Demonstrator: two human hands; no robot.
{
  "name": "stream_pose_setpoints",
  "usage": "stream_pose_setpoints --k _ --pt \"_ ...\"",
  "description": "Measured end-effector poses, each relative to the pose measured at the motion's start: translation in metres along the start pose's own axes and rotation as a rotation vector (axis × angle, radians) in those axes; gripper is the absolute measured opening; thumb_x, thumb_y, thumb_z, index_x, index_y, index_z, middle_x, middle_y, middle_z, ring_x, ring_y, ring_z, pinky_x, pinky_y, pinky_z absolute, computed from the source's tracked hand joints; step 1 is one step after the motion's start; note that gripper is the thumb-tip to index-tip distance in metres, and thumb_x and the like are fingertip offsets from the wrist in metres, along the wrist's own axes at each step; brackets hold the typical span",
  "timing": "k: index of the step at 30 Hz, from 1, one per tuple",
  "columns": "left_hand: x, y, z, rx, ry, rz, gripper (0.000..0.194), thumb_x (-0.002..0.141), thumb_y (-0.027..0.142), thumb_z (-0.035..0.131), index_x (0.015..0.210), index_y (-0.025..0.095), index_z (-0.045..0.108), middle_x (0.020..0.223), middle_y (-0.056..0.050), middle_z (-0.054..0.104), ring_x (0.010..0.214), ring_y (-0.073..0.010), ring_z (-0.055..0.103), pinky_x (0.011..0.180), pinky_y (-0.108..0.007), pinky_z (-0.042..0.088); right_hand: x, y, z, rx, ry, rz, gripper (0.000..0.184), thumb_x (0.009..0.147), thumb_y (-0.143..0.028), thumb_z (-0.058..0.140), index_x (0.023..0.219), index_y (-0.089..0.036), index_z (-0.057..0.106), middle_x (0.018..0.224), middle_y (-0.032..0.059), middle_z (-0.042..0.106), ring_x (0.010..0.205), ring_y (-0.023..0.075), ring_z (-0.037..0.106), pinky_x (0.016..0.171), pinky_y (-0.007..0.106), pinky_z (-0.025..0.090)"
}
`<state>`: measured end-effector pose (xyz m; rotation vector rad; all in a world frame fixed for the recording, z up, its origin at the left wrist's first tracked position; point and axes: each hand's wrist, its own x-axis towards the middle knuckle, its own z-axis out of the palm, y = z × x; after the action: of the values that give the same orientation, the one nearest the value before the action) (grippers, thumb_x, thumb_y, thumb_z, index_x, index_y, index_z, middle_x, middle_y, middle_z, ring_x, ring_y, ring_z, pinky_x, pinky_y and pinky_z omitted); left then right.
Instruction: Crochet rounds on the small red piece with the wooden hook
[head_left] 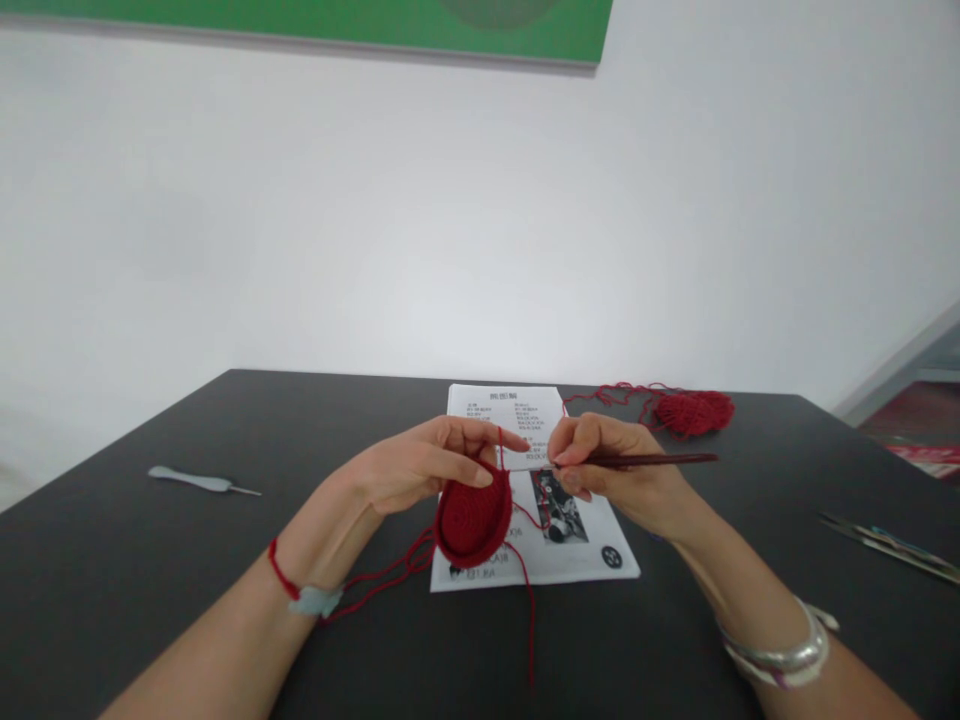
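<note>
Between thumb and fingers, my left hand [442, 455] pinches the upper edge of a round, cupped red crochet piece [472, 515]. A strand of red yarn [501, 440] runs over its raised index finger. My right hand [615, 460] grips a crochet hook [652, 460] with a dark red handle, held level. The hook's thin metal shaft points left and reaches the top right edge of the crochet piece. Whether a loop sits on its tip is too small to tell. A loose yarn tail hangs from the piece.
Printed pattern sheets [600, 560] lie under my hands on the dark table [225, 610]. A red yarn bundle [694, 412] rests at the back right. A second hook with a pale grey handle [191, 480] lies at left, and scissors [892, 545] at the right edge.
</note>
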<state>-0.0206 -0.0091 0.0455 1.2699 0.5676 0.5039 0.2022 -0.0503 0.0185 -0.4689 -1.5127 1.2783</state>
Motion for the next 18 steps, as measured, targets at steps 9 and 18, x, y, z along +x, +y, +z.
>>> stream_pose_setpoints --k 9,18 --pt "-0.004 0.004 0.002 0.111 -0.039 -0.026 0.032 0.06 0.016 0.077 0.093 0.014 0.076 0.067 0.0 0.062 0.059 -0.0096 0.049 0.053 -0.022 0.033 0.0 -0.003 0.0 0.131 -0.015 0.13 0.013 0.072 -0.015 0.079 0.071 -0.017 0.066 0.073 0.0004 0.065 0.047 0.0061 0.053 0.04 0.017 0.038" --pt "0.012 -0.014 0.023 0.251 0.392 0.319 0.042 0.07 0.015 0.071 0.111 0.013 0.067 0.066 0.004 0.06 0.061 -0.0117 0.054 0.062 -0.025 0.04 0.008 0.021 0.015 0.419 0.216 0.198 0.017 0.073 -0.023 0.079 0.071 -0.018 0.062 0.063 -0.0036 0.065 0.051 0.0077 0.055 0.053 0.023 0.058"
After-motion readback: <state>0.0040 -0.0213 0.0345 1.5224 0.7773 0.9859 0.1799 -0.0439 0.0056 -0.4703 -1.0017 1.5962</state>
